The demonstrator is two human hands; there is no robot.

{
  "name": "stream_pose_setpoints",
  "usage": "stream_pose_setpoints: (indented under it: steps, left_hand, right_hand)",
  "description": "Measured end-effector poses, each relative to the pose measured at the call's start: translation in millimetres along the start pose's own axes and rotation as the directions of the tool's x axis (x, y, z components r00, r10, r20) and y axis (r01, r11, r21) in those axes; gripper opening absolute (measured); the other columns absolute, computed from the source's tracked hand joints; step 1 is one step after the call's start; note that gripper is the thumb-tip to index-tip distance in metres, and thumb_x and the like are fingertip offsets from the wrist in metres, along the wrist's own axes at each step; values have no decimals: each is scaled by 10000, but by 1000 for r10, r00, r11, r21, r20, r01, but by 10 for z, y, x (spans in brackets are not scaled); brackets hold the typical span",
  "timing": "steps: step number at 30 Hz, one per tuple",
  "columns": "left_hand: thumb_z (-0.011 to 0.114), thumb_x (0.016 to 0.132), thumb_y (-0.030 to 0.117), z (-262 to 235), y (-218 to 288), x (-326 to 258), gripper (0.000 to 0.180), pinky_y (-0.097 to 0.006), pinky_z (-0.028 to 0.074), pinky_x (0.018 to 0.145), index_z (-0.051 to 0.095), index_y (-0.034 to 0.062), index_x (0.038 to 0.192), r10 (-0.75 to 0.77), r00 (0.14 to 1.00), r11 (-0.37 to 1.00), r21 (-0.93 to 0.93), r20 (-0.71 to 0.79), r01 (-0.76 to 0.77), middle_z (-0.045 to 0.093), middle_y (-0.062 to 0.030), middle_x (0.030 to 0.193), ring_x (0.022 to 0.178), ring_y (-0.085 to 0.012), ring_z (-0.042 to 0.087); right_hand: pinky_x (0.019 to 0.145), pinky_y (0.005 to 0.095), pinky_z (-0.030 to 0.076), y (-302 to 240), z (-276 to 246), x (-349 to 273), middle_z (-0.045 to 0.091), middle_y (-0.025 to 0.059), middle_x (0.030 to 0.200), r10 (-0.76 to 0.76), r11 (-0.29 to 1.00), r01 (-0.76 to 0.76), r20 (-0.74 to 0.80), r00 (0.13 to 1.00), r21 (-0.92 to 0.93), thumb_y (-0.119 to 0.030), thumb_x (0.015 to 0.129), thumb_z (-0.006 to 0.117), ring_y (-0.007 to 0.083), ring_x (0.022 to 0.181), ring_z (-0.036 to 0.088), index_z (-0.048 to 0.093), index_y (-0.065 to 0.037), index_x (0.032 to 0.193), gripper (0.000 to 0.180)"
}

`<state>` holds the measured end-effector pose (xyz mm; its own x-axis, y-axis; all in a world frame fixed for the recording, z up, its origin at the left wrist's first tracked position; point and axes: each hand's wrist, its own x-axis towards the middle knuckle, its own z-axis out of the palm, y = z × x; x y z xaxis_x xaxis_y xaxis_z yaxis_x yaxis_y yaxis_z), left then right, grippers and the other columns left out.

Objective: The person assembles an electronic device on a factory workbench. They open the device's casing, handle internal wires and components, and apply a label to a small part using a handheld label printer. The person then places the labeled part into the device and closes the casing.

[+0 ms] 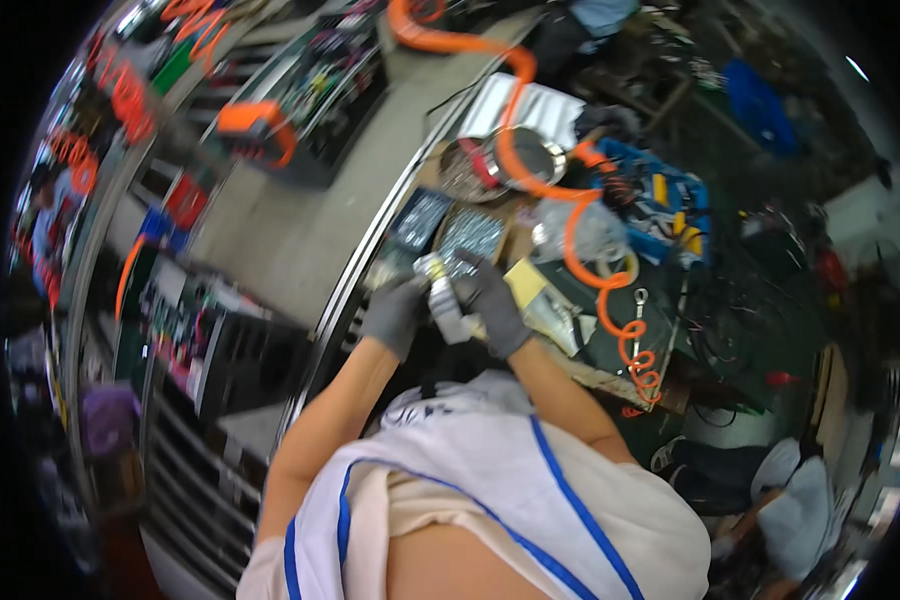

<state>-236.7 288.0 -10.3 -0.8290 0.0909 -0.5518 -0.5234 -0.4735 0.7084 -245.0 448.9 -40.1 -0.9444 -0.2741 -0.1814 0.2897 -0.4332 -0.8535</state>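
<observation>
Both hands wear grey gloves and meet over the near side of the bench. Between them is a small white and silver part (446, 303) with a yellow spot near its far end; its exact kind is blurred. My left hand (394, 314) is closed, its fingertips gripping the part's left side. My right hand (498, 308) is bent around the right side, fingers curled against the part. Just beyond the fingers stand an open box of small silver hardware (472, 234) and a dark blue tray of similar small pieces (420, 218).
An orange coiled hose (573, 235) hangs across the bench. Behind stand a round bin of small parts (462, 172) and a blue crate with tools (692, 190). A yellow packet (535, 293) and a wrench (639, 305) lie to the right. Another person (800, 515) is at lower right.
</observation>
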Motion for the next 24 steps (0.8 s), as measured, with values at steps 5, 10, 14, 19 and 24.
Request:
stream_pose_setpoints:
  steps: [5,10,14,19,24]
  left_hand:
    - [509,872,166,-128,-226,351,221,-327,491,619,532,78,1074,-119,992,992,-30,42,120,618,-53,916,766,-189,602]
    - [537,858,178,157,-287,407,152,-259,439,620,554,104,989,-136,969,989,-27,206,145,610,-6,852,765,-122,571]
    - [540,883,201,430,-242,372,98,-251,395,540,567,107,876,-244,963,965,125,115,230,571,4,762,616,-112,507]
    - [543,876,212,464,-338,491,114,-258,404,535,573,102,876,-294,949,947,168,113,273,576,-7,765,590,-120,501]
    - [530,855,200,431,-532,716,113,-281,421,574,576,99,875,-301,930,954,64,211,294,581,-22,791,654,-157,530]
  right_hand:
    - [784,268,496,-192,-111,-206,633,66,960,-243,897,273,130,961,-347,16,752,635,112,893,591,548,-35,1154,415]
    - [815,267,483,-20,-400,-257,647,51,971,-253,934,248,13,967,-258,4,783,628,121,900,597,626,-18,1047,264]
    - [793,253,477,-215,-388,-394,642,45,977,-295,875,262,-19,955,-408,12,785,620,106,895,587,622,-21,1076,292]
    - [780,254,478,-259,-449,-463,643,47,964,-342,822,298,-2,940,-486,22,776,618,113,883,592,622,-18,1070,297]
    - [797,267,476,-305,-542,-491,646,54,962,-361,758,314,32,932,-571,-12,768,649,119,898,596,634,-28,1043,276]
